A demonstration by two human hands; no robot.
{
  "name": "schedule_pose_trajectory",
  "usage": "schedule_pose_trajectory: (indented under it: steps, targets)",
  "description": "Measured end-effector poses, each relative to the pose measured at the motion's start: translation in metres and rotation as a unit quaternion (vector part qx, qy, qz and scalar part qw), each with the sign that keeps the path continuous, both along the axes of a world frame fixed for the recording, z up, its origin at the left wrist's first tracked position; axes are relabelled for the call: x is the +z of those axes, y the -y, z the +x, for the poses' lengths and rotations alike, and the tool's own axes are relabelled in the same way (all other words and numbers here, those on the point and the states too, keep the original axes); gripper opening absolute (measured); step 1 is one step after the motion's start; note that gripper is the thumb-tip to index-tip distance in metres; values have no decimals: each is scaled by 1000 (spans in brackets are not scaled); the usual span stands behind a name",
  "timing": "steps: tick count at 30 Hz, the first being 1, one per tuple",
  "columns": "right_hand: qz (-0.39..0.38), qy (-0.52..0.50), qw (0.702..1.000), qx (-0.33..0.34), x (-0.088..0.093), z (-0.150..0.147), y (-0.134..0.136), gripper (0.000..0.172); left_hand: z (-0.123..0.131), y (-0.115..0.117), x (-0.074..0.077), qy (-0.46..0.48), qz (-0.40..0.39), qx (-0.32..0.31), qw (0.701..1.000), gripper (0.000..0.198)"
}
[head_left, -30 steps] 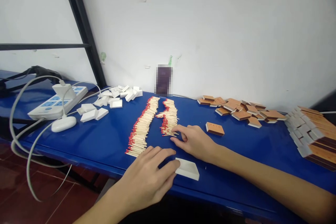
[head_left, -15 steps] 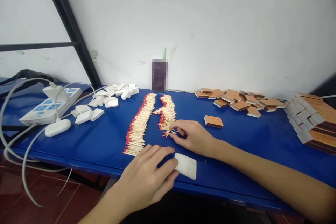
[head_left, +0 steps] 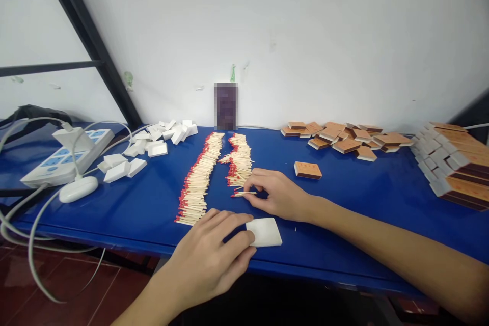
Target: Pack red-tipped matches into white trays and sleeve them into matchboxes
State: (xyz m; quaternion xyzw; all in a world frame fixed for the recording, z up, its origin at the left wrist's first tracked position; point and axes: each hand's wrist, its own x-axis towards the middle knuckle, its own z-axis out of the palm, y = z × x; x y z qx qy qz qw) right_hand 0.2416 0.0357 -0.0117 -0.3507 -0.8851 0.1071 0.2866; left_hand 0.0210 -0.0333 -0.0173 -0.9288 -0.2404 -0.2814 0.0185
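Note:
My left hand has its fingers and thumb at the left end of a white matchbox tray, which lies at the front edge of the blue table. In a pinch between thumb and forefinger, my right hand holds a few red-tipped matches, just above the tabletop. Beyond it is the near end of a short row of matches. A longer match row runs to its left, beyond my left hand. One closed matchbox rests on the table past my right wrist.
White trays are heaped at the back left, beside a power strip with cables and a white plug-in device. Loose matchboxes lie at the back right. Stacked matchboxes stand at the far right. A blurred dark rectangle leans by the wall.
My right hand has drawn the pinched matches a little away from the short row, and they now lie more in line. The white tray has turned slightly under my left fingers. The view shifted slightly.

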Motion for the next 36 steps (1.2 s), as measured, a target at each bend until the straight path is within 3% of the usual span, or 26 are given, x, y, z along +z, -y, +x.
schedule_pose_trajectory:
  steps: [18,25,31,36]
  targets:
    - [16,40,995,-84,0,-1,3,20,2,1,4,-5,-19,5,1000,24]
    - [13,23,999,-43,-1,0,1,7,5,1,5,-9,-15,66,998,33]
    - [10,21,999,-44,-1,0,2,17,6,1,3,-11,-6,105,994,37]
    - [4,29,999,-18,-1,0,0,5,6,1,2,-16,-10,110,994,33]
